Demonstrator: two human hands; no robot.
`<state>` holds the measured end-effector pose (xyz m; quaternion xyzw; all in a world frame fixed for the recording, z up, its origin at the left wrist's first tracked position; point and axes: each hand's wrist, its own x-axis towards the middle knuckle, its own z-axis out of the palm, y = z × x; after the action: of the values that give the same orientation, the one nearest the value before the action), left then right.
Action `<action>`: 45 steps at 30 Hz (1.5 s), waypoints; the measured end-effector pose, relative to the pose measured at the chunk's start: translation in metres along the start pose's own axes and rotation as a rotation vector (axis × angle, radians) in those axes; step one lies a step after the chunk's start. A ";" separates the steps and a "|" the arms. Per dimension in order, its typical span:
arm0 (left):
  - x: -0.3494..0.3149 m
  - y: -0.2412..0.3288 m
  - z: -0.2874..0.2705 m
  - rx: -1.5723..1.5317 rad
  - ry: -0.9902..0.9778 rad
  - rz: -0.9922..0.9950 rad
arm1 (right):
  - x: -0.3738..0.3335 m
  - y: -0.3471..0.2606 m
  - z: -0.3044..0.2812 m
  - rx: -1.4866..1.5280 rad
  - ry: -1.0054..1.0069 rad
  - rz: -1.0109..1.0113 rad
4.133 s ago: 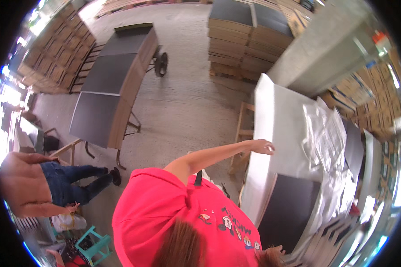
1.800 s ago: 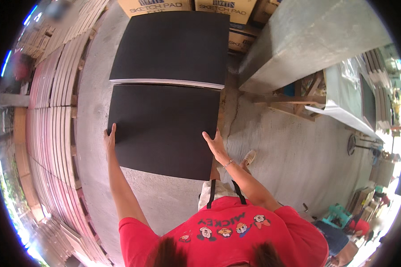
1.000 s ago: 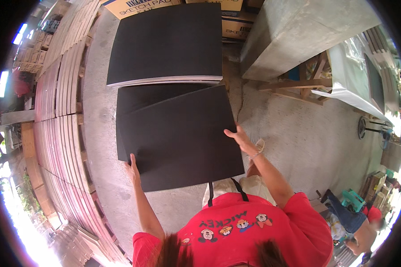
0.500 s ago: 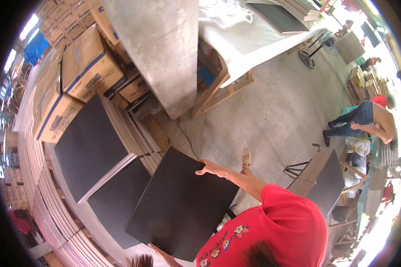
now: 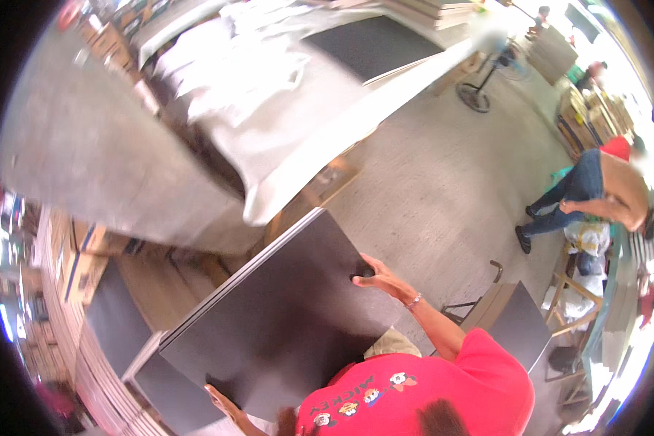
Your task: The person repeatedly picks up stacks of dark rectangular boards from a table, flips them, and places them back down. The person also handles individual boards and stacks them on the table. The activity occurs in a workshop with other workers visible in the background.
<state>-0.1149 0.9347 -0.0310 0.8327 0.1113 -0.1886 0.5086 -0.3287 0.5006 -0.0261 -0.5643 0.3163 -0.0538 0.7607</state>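
Note:
A large black rectangular board (image 5: 283,312) is held in front of my body, tilted, with pale layered edges showing along its far left side. My right hand (image 5: 385,280) grips its right edge, thumb on top of the black face and the other fingers mostly out of sight beneath. At the near left edge my left hand (image 5: 227,404) also holds it, its fingers partly hidden. Past the board's left side lie more black boards (image 5: 171,389) on a pile.
A concrete pillar (image 5: 102,152) rises at the left. Ahead stands a white-covered table (image 5: 298,171) bearing a black panel (image 5: 374,45). Cartons (image 5: 83,261) sit left, a standing fan (image 5: 474,97) farther off. At right are stacked boards (image 5: 512,323) and a bending person (image 5: 581,185).
My view has turned left and toward the table. The board in my hands has come up off the pile side and swung toward the table, its layered far edge now showing.

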 end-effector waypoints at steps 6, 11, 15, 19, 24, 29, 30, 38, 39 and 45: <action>0.038 0.167 0.254 0.008 -0.390 0.326 | -0.064 -0.098 -0.141 -0.087 0.378 -0.021; -0.002 0.272 0.451 0.010 -0.689 0.510 | -0.069 -0.095 -0.251 0.067 0.548 -0.229; -0.034 0.323 0.559 -0.018 -0.843 0.575 | -0.058 -0.139 -0.303 0.132 0.709 -0.319; -0.041 0.387 0.649 -0.069 -0.918 0.638 | -0.034 -0.216 -0.341 0.195 0.771 -0.422; -0.038 0.468 0.728 -0.164 -0.903 0.652 | 0.019 -0.275 -0.404 0.181 0.879 -0.405; -0.020 0.522 0.787 -0.243 -0.789 0.658 | 0.079 -0.322 -0.486 0.228 0.819 -0.517; -0.017 0.530 0.799 -0.266 -0.762 0.654 | 0.092 -0.335 -0.502 0.237 0.782 -0.561; 0.051 0.586 0.830 -0.502 -0.259 0.607 | 0.260 -0.427 -0.657 -0.003 0.530 -0.651; 0.063 0.583 0.809 -0.547 -0.121 0.581 | 0.261 -0.453 -0.648 -0.022 0.539 -0.506; 0.055 0.568 0.761 -1.083 0.381 0.400 | 0.308 -0.429 -0.762 -0.159 0.324 -0.373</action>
<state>-0.0037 -0.0025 0.0893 0.4793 0.1218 0.1462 0.8568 -0.3790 -0.4157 0.1031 -0.6547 0.3278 -0.2577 0.6304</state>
